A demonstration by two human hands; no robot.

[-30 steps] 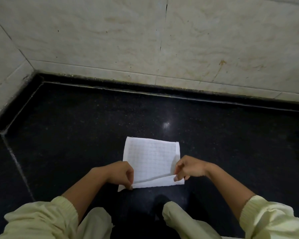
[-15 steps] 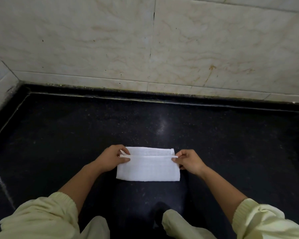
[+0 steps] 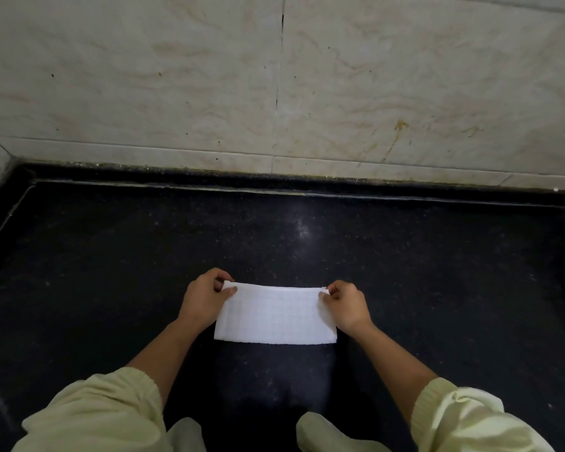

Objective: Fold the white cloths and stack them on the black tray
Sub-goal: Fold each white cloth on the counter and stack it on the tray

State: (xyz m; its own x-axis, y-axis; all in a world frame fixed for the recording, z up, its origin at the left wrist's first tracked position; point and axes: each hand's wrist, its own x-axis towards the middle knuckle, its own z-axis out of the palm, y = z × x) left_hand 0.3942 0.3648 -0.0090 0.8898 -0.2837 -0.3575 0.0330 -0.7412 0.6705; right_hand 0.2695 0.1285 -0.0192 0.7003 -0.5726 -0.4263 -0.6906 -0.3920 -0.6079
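Observation:
A white cloth with a fine grid texture lies folded in half as a wide rectangle on the black speckled floor, its fold along the near edge. My left hand pinches the cloth's far left corner between thumb and fingers. My right hand pinches the far right corner the same way. Both layers' far edges lie together under my fingertips. No black tray is in view.
The black stone floor stretches around the cloth on all sides. A beige marbled tile wall rises behind it, meeting the floor at a dark skirting line. My pale yellow sleeves and knees fill the bottom edge.
The cloth lay open as a square; both hands lifted its near edge and carried it over to the far edge, halving it. Now the edges meet and the top layer lies flat.

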